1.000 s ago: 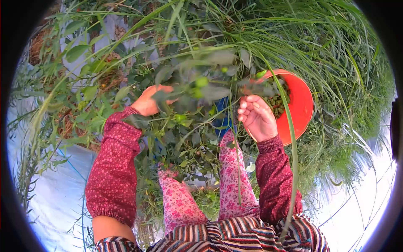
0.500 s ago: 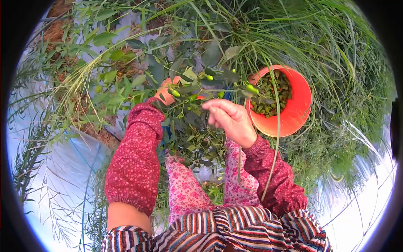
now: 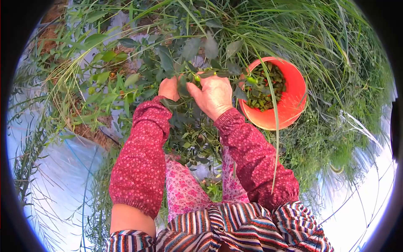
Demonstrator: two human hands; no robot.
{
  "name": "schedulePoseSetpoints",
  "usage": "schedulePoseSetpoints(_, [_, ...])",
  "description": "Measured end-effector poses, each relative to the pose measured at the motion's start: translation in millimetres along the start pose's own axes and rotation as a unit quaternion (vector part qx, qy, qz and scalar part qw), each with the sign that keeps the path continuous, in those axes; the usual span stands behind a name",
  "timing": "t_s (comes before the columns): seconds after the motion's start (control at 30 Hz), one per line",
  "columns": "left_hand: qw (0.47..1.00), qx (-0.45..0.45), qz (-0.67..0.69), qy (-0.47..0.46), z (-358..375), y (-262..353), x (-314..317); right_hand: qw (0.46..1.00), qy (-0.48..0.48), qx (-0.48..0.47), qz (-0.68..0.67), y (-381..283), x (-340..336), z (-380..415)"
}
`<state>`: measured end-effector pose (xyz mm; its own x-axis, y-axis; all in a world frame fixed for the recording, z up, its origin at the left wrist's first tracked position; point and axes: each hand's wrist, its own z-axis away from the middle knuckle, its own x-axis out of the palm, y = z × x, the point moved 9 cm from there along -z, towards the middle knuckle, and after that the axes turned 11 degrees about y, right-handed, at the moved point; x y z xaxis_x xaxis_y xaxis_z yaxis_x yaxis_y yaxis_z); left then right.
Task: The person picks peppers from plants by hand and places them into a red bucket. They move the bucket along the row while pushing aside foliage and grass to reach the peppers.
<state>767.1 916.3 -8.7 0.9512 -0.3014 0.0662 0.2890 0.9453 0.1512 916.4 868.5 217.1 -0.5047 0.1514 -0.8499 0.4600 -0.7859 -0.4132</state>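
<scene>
My right hand (image 3: 213, 95) reaches into a pepper plant (image 3: 191, 49), thumb and fingers curled in around its stems. A small light-green pepper (image 3: 197, 78) shows right by the thumb and fingertips; what the hand grips I cannot tell. Close on the left, my left hand (image 3: 169, 88) is among the same leaves, its fingers hidden by foliage. Another green pepper (image 3: 252, 80) hangs on the plant, overlapping the bucket's rim in this view.
An orange-red bucket (image 3: 297, 94), partly filled with green and a few red peppers (image 3: 264, 90), stands to the right. Tall grass (image 3: 294, 29) crowds behind it, and one long blade crosses its front. Whitish plastic sheeting (image 3: 63, 180) covers ground at the left.
My right hand has moved up and left into the leaves, beside my left hand. My left hand has shifted only slightly. The bucket appears a little higher and further left in view.
</scene>
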Motion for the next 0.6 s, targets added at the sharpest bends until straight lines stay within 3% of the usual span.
schedulePoseSetpoints(0.03, [0.954,0.182,-0.237,-0.023,28,30,9,0.998,0.048,-0.044,0.019,0,-7,5])
schedulePoseSetpoints(0.07, [0.928,0.21,-0.307,-0.017,22,33,8,0.998,0.049,-0.044,0.02,0,-17,8])
schedulePoseSetpoints(0.13, [0.857,0.265,-0.441,0.001,10,39,5,0.99,-0.087,0.045,-0.102,4,-16,18])
schedulePoseSetpoints(0.17, [0.737,0.39,-0.547,-0.074,22,44,26,0.987,-0.036,0.006,-0.159,3,-16,25])
schedulePoseSetpoints(0.2, [0.582,0.497,-0.627,-0.145,36,41,42,0.991,-0.09,0.004,-0.099,4,-8,32])
schedulePoseSetpoints(0.23, [0.711,0.431,-0.546,-0.104,-26,27,13,0.95,-0.147,0.092,-0.26,6,-3,40])
schedulePoseSetpoints(0.27, [0.821,0.374,-0.428,-0.055,-84,13,-19,0.871,-0.201,0.177,-0.411,4,2,49])
schedulePoseSetpoints(0.3, [0.748,0.445,-0.485,-0.087,-68,16,-9,0.87,-0.203,0.181,-0.412,8,-2,53])
schedulePoseSetpoints(0.37, [0.66,0.514,-0.535,-0.12,-60,23,-1,0.766,-0.244,0.245,-0.542,8,-2,60])
schedulePoseSetpoints(0.4, [0.693,0.489,-0.512,-0.135,-78,21,-14,0.766,-0.244,0.245,-0.542,17,5,62])
schedulePoseSetpoints(0.47, [0.756,0.431,-0.464,-0.164,-104,14,-38,0.88,-0.121,0.114,-0.444,34,2,49])
schedulePoseSetpoints(0.5, [0.77,0.415,-0.453,-0.173,-109,12,-43,0.951,-0.036,0.051,-0.301,38,-8,41])
schedulePoseSetpoints(0.53, [0.783,0.399,-0.441,-0.18,-115,10,-46,0.951,-0.035,0.053,-0.302,39,-2,38])
schedulePoseSetpoints(0.6, [0.704,0.465,-0.513,-0.161,-55,28,-9,0.977,0.036,-0.1,-0.186,4,-12,27])
